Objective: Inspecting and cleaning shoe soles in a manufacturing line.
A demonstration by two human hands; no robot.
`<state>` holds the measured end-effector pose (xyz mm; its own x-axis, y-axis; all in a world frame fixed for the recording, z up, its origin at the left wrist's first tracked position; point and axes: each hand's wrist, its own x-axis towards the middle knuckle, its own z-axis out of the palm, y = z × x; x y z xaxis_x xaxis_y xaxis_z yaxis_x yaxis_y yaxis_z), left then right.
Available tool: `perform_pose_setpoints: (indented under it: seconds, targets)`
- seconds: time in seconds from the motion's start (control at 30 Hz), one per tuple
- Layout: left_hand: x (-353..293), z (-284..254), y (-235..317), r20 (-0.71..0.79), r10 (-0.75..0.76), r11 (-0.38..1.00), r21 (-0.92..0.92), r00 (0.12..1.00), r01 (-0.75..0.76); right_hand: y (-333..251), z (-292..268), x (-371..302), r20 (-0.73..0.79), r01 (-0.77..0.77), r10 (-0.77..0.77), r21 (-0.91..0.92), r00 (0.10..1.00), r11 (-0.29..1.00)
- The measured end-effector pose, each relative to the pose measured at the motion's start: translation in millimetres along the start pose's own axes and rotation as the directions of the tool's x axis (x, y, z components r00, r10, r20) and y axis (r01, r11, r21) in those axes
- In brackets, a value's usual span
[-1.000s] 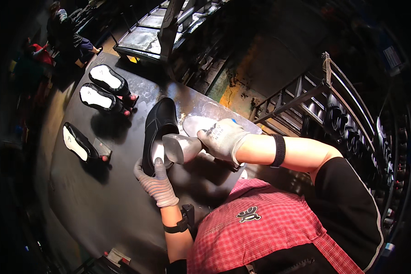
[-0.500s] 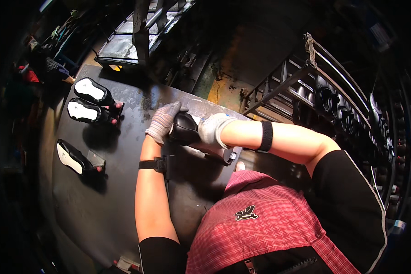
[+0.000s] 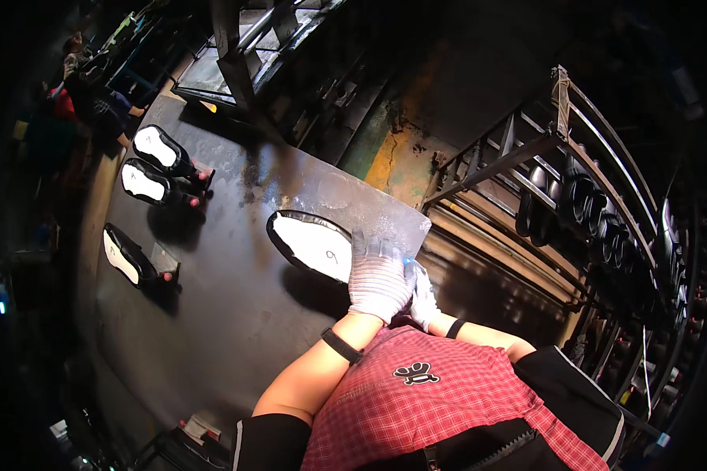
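Observation:
A black shoe upper (image 3: 310,242) lies with its white underside turned up over the dark metal table, its toe pointing to the far left. My left hand (image 3: 379,279), in a striped light glove, is closed over the shoe's near end, fingers pointing away from me. Close beside it, my right hand (image 3: 424,297), also gloved, is mostly hidden behind the left. A small blue patch shows between the two hands; what it belongs to I cannot make out. The right fingers do not show clearly.
Three more black shoes with white undersides, one of them this nearest shoe (image 3: 127,255), lie on the table's left side. A metal rack (image 3: 518,157) holding black shoes stands to the right. Beyond the table's far edge is a metal frame (image 3: 232,71). A person (image 3: 94,90) is at the far left.
The shoe has turned over, from its black upper showing to its white underside showing. My left hand has moved right and nearer to me; my right hand has drawn in toward my body.

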<state>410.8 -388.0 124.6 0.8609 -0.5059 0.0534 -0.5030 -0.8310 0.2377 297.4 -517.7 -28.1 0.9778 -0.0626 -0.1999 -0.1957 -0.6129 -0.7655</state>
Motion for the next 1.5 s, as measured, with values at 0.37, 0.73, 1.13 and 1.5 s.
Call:
perform_pose_setpoints:
  seconds: [0.37,0.73,1.13,1.5]
  targets:
    - [-35.9,3.8,-49.8,-0.659,-0.410,0.892,-0.433,0.630,0.129,-88.5,-88.7,21.7,0.052,0.314,-0.338,0.261,0.940,0.913]
    - [-27.7,-10.1,-193.4,0.299,-0.834,-0.447,-0.859,0.465,-0.250,-177.2,-35.8,112.6,0.474,0.763,-0.624,-0.179,0.621,0.622]
    - [-269.6,-36.5,-305.5,0.115,-0.855,0.108,-0.914,-0.506,-0.391,-418.1,208.4,215.9,0.560,0.824,-0.619,-0.245,0.551,0.511]
    - [-415.5,-39.2,-373.2,0.145,-0.878,0.232,-0.706,-0.456,-0.669,-330.8,205.2,146.4,0.504,0.889,-0.785,0.071,0.359,0.452]
